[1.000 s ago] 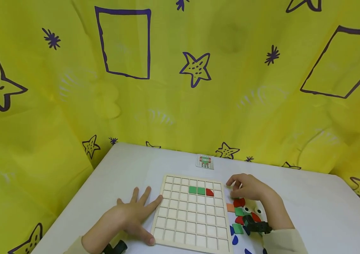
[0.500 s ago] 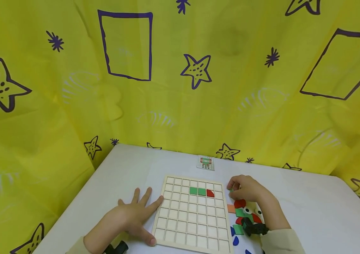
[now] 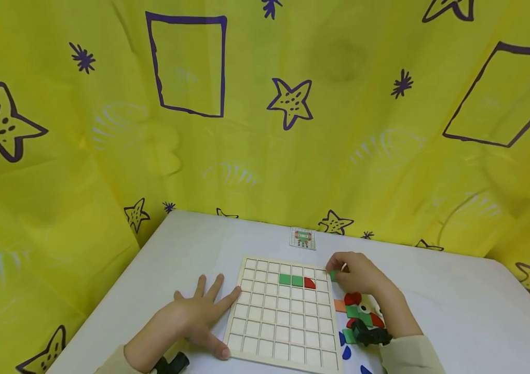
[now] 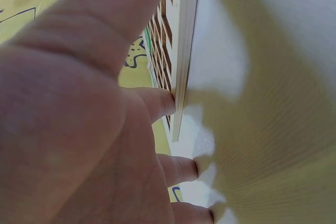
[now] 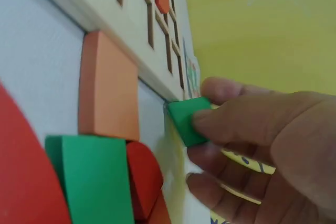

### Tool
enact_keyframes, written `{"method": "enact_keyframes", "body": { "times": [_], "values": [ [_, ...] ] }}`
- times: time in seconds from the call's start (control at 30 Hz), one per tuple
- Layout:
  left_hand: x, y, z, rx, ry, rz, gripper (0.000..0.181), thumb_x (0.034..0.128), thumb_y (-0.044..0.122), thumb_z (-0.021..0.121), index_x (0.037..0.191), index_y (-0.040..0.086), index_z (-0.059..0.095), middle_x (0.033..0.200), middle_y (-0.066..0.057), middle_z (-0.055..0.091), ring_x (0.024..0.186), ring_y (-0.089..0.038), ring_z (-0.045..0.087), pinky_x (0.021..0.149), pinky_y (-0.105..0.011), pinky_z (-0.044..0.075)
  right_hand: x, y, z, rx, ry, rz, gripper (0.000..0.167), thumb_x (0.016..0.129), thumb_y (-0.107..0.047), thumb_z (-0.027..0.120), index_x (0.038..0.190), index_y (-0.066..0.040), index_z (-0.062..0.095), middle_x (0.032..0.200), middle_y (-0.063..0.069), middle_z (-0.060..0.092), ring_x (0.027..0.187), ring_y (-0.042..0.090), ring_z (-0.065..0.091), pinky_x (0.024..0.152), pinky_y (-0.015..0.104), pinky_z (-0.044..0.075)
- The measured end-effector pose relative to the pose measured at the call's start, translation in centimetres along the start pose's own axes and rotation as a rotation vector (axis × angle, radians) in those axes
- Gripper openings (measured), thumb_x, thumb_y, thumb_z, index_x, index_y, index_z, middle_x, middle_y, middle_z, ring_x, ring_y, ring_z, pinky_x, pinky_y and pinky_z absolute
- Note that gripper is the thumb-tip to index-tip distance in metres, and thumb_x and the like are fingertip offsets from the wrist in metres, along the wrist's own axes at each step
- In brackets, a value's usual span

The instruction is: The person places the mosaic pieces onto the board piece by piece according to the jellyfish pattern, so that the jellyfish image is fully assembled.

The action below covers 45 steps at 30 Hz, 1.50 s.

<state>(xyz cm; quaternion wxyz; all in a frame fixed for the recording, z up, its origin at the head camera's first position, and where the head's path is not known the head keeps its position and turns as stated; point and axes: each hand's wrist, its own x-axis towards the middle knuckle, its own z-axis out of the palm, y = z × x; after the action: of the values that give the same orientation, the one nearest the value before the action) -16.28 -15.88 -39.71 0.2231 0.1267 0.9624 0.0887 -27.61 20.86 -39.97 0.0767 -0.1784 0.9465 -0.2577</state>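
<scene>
Evidently, progress is early: three tiles (image 3: 297, 281) sit in the grid board (image 3: 283, 318); loose pieces (image 3: 352, 311) lie unplaced alongside. Right hand (image 3: 357, 273) pinches a green tile (image 5: 185, 120) by the right edge; left hand (image 3: 198, 318), fingers spread, touches the left.

One board (image 3: 282, 318), three inlaid tiles (image 3: 297, 281), one card (image 3: 303, 238)

Left hand (image 3: 194, 319) lies spread, fingers (image 3: 214, 289) straight and fanned, thumb (image 3: 215, 348) set wide. Right hand (image 3: 358, 271) pinches between thumb (image 5: 239, 117) and index finger (image 5: 223, 88), other fingers (image 5: 228, 169) loosely bent. Left forearm (image 3: 152, 337) and right forearm (image 3: 397, 309) slant inward.
</scene>
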Motion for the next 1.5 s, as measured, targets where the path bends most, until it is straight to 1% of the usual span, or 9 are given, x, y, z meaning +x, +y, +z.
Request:
{"method": "enact_keyframes", "body": {
  "times": [0.13,0.3,0.5,0.6,0.73,0.9,1.1,1.33,1.5],
  "values": [
    [0.0,-0.1,0.1,0.01,0.011,0.016,0.121,0.0613,0.07,0.08,0.16,0.036,0.018,0.167,-0.017,0.007,0.148,-0.054,0.0,0.092,-0.089,0.014,0.1,-0.3,-0.3,-0.001,0.065,-0.072,0.016,0.089,-0.003,0.067,0.1,-0.014,0.071,0.092,-0.001,0.065,0.08,0.017,0.056,0.074,0.033,0.05],
    [-0.1,-0.1,0.0,0.014,0.025,0.019,0.121,0.0608,0.071,0.079,0.16,0.036,0.018,0.167,-0.018,0.006,0.148,-0.055,0.0,0.092,-0.09,0.013,0.4,-0.9,-0.3,0.032,0.103,-0.132,0.014,0.09,-0.004,0.067,0.101,-0.011,0.071,0.091,-0.001,0.067,0.08,0.017,0.058,0.075,0.034,0.051],
    [0.0,0.2,-0.1,0.024,0.025,0.019,0.122,0.0612,0.07,0.08,0.16,0.036,0.017,0.167,-0.018,0.005,0.148,-0.054,0.0,0.092,-0.09,0.013,0.7,-2.8,0.9,0.21,0.049,-0.194,0.013,0.091,-0.007,0.069,0.104,-0.008,0.071,0.095,0.002,0.067,0.083,0.019,0.062,0.073,0.029,0.054],
    [0.1,0.3,-0.1,0.028,0.023,0.016,0.122,0.061,0.07,0.08,0.16,0.035,0.017,0.167,-0.018,0.005,0.148,-0.055,0.0,0.092,-0.09,0.013,0.8,-4.2,1.6,0.253,0.005,-0.238,0.013,0.091,-0.008,0.07,0.104,-0.008,0.071,0.095,0.003,0.066,0.081,0.021,0.063,0.069,0.028,0.055],
    [0.0,0.2,-0.1,0.038,0.022,0.004,0.123,0.0605,0.07,0.081,0.16,0.034,0.017,0.167,-0.019,0.005,0.148,-0.055,-0.001,0.092,-0.09,0.014,1.6,-5.6,2.6,0.253,-0.046,-0.29,0.012,0.091,-0.008,0.071,0.103,-0.01,0.071,0.094,0.002,0.065,0.077,0.02,0.063,0.066,0.028,0.054],
    [0.0,0.1,0.0,0.033,0.016,0.0,0.123,0.0605,0.07,0.08,0.16,0.035,0.017,0.167,-0.018,0.005,0.148,-0.055,-0.001,0.091,-0.09,0.014,2.9,-6.8,3.5,0.208,-0.091,-0.323,0.011,0.09,-0.007,0.072,0.1,-0.012,0.07,0.089,-0.001,0.063,0.071,0.017,0.061,0.062,0.027,0.051],
    [0.0,0.0,0.0,0.025,0.004,0.001,0.122,0.061,0.07,0.08,0.16,0.035,0.017,0.167,-0.018,0.004,0.148,-0.054,-0.002,0.093,-0.089,0.013,3.8,-8.0,4.3,0.146,-0.137,-0.353,0.011,0.09,-0.007,0.072,0.095,-0.016,0.071,0.086,-0.006,0.063,0.074,0.016,0.057,0.067,0.027,0.049],
    [0.2,0.2,0.0,0.037,-0.004,0.0,0.123,0.0605,0.071,0.079,0.16,0.036,0.016,0.167,-0.017,0.004,0.148,-0.054,-0.001,0.093,-0.089,0.014,4.5,-8.7,4.8,0.119,-0.136,-0.341,0.011,0.09,-0.007,0.072,0.096,-0.016,0.071,0.086,-0.008,0.064,0.079,0.014,0.057,0.073,0.03,0.05],
    [0.1,0.1,0.0,0.031,-0.006,-0.005,0.123,0.0603,0.071,0.08,0.16,0.036,0.016,0.167,-0.017,0.004,0.148,-0.054,-0.002,0.093,-0.089,0.013,5.0,-8.8,5.2,0.078,-0.128,-0.328,0.01,0.089,-0.01,0.073,0.093,-0.019,0.07,0.083,-0.01,0.064,0.076,0.012,0.057,0.072,0.03,0.049]
  ]
}}
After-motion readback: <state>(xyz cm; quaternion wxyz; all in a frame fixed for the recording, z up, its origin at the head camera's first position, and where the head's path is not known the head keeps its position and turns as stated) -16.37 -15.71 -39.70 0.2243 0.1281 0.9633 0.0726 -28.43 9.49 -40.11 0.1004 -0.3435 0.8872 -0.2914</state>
